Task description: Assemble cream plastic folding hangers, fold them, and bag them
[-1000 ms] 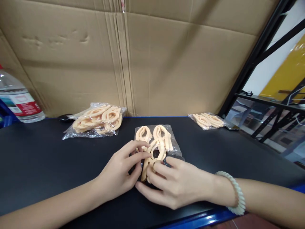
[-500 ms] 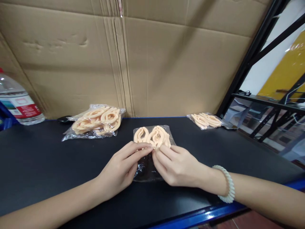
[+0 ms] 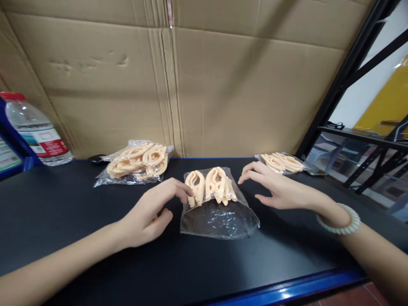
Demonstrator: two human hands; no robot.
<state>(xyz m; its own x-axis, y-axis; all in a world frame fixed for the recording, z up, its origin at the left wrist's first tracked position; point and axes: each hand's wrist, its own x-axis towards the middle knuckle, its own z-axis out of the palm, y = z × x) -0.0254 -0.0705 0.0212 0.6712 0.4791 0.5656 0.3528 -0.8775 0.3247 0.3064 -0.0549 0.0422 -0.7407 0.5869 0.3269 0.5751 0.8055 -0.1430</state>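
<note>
The clear plastic bag of peach-coloured plastic clips [image 3: 214,199] lies flat on the black table top [image 3: 63,212], near its middle, and serves as my reference point for all positions below. The clips sit bunched at the far end of that bag; its near end is crinkled, see-through film.

Far left of the bag, against the brown cardboard wall [image 3: 223,85], stands a clear water bottle with a red cap and red-and-white label [image 3: 36,129], partly behind a blue upright. Left of the bag and farther back lies a fuller clear bag of the same peach clips [image 3: 137,163], with a small dark object just behind its left corner that I cannot identify.

My left hand [image 3: 151,212] rests just left of the bag, palm down, fingers loosely curved and slightly apart; the fingertips [image 3: 188,193] reach the bag's left edge at the clips. It grips nothing.

My right hand [image 3: 277,187] hovers just right of the bag, apart from it, fingers spread and empty. A pale beaded bracelet [image 3: 339,221] circles that wrist.

Beyond the right hand, right of the bag and near the wall, lies a smaller, flatter clear bag of peach clips [image 3: 282,162]. Farthest right stands a black metal shelf frame [image 3: 344,76].
</note>
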